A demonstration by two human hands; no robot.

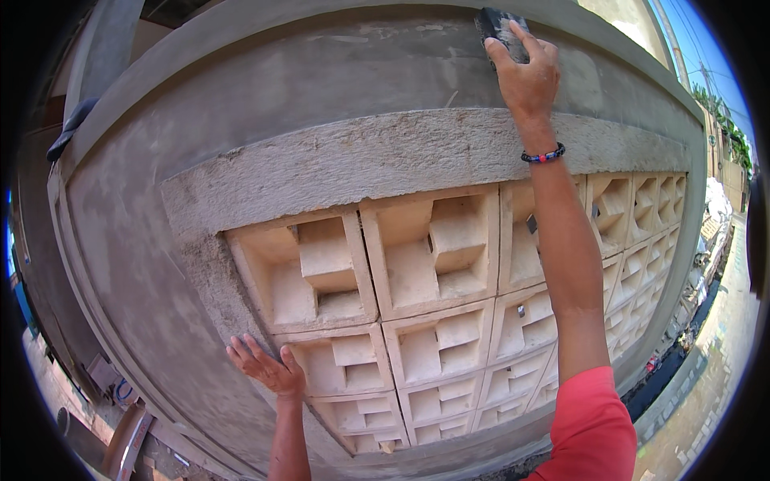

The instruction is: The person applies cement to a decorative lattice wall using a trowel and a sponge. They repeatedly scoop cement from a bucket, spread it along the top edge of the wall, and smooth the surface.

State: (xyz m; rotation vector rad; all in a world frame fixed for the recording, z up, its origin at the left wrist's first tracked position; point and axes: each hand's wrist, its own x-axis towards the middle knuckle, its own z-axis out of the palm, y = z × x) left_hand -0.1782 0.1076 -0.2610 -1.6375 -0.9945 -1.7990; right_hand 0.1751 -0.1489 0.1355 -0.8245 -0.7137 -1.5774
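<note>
My right hand [529, 76] is raised high, its fingers around a dark, sponge-like block [504, 36] smeared with pale grey. The block lies against the smooth grey plastered wall [361, 68], just below a raised border. Lower on the left, my left hand [269, 367] is spread with nothing in it. Its fingers rest on the rough cement band [212, 268] beside the cream breeze blocks [433, 248]. That band runs along the top and left of the breeze blocks. My right forearm hides part of them.
A dark cap-like thing [72, 128] hangs on the wall's left edge. At the lower left stand a round dark container [80, 437] and some boards. A dark gutter [666, 373] and pale sacks [715, 212] lie along the right, beside a paved lane [706, 377].
</note>
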